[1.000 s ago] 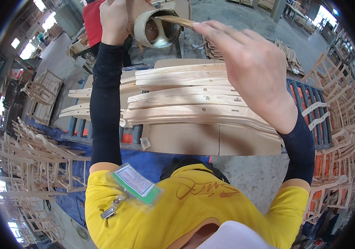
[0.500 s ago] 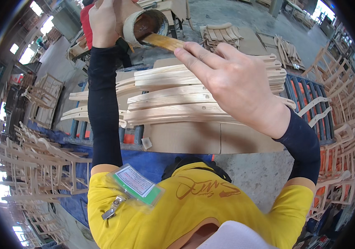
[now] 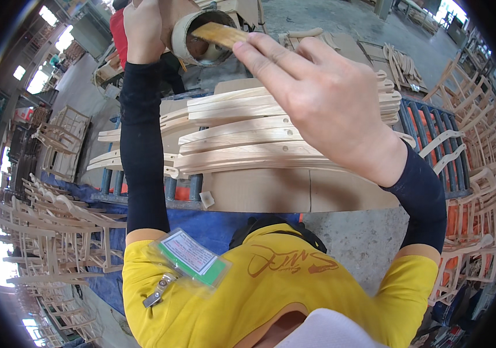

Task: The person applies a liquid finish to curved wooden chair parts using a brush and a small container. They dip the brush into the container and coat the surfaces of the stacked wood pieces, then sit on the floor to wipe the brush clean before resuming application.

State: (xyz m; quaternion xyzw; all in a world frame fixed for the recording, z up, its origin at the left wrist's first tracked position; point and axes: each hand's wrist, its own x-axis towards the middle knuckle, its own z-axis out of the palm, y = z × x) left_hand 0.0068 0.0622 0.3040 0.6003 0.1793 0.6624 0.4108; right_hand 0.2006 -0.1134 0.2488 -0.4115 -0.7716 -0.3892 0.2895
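Note:
My raised left hand (image 3: 143, 28) is closed beside a round, pale-walled pot (image 3: 180, 39), seemingly gripping it, though the top edge cuts off the fingers. The pot tilts with its mouth toward me, and its inside is stained brown. My right hand (image 3: 332, 95) pinches a flat, amber-coloured brush (image 3: 220, 35), its far end within the pot's mouth. Below the right hand lie stacked, curved pale wooden slats (image 3: 230, 139), some with round holes. The hand and wrist hide part of these slats.
Cardboard (image 3: 259, 194) covers part of a metal-barred table (image 3: 428, 130). A small whitish block (image 3: 207, 200) sits by its near edge. Wooden chair frames (image 3: 56, 232) are piled left, more frames (image 3: 474, 209) right. A person in a red sleeve (image 3: 118, 35) stands beyond my left arm.
My right hand has moved up and slightly left with the brush. The brush end has risen from the pot's lower rim to the upper part of its mouth.

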